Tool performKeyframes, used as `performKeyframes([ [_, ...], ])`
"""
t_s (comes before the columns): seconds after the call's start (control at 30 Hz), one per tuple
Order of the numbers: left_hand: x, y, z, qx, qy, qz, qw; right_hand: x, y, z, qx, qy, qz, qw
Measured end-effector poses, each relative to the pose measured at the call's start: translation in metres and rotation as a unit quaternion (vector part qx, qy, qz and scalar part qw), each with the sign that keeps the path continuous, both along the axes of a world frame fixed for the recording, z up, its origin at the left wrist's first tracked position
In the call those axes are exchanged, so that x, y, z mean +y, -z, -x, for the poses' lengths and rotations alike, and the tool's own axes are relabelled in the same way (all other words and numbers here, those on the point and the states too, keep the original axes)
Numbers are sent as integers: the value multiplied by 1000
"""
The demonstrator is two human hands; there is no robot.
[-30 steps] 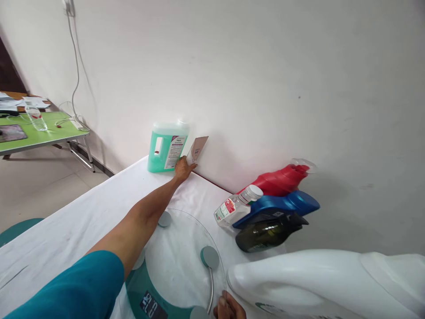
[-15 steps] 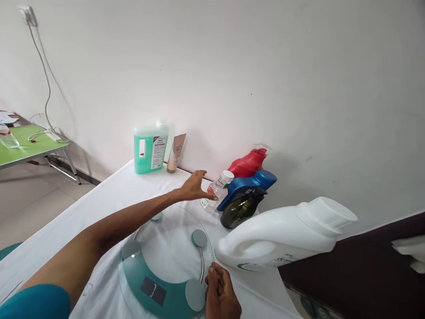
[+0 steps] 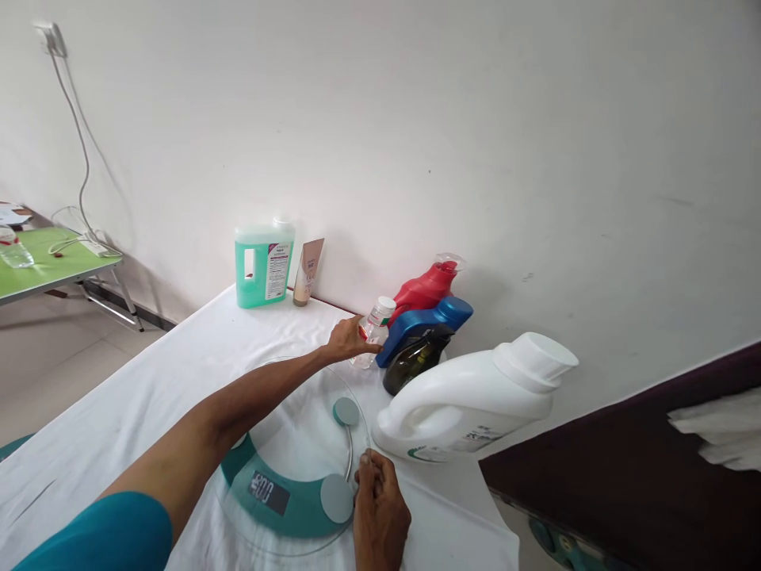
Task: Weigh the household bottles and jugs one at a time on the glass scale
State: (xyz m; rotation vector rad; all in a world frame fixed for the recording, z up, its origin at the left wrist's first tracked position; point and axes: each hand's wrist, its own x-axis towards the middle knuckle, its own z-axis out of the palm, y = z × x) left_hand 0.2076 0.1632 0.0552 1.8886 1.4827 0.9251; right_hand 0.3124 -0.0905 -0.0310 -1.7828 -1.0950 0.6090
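Small clear bottle point(image 3: 369, 333) with white cap and red-and-white label, lying tilted against the pile of bottles by the wall, near the far rim of the scale point(image 3: 297, 468); contents not readable, looks near empty. Left hand point(image 3: 348, 339) stretched across the scale, fingers closed around the bottle's lower half. Right hand point(image 3: 377, 511) resting at the scale's near right rim, fingers curled together on the glass edge, holding nothing else. Just right of the clear bottle, blue bottle point(image 3: 425, 321) on its side, red bottle point(image 3: 425, 287) lying on top of it with a clear cap toward the wall, dark bottle point(image 3: 413, 361) with black pump lying in front of the blue one. Big white jug point(image 3: 469, 404) on its side, cap pointing right, base touching or just beside the scale's right rim, close by the dark bottle and crowding the reach from the right. Scale of round glass with teal base, display lit, digits unclear. Farther left against the wall, upright green jug point(image 3: 261, 266), filled nearly to the top with green liquid, and tan tube point(image 3: 307, 271) leaning beside it. All on a white-covered table point(image 3: 119, 412). Green table point(image 3: 47, 262) well apart at far left, cables and another clear bottle on it.
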Motion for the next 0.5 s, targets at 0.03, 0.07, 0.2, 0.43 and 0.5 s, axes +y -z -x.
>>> performKeyframes([
  [0.03,-4,-4,6,-2,-7,-3,1000,0,-2,0,-2,-2,0,1000],
  [0.07,-8,-9,14,-5,-13,-7,1000,1,-4,1,-4,-4,1,1000],
  [0.2,-37,-38,57,-21,5,-46,999,3,-9,3,-16,-10,6,1000],
  [0.43,-120,-66,122,-32,90,-64,993,6,-7,4,-40,-17,-2,999],
  [0.5,-139,-59,132,-34,93,-44,994,5,-8,4,-50,-28,-3,998],
])
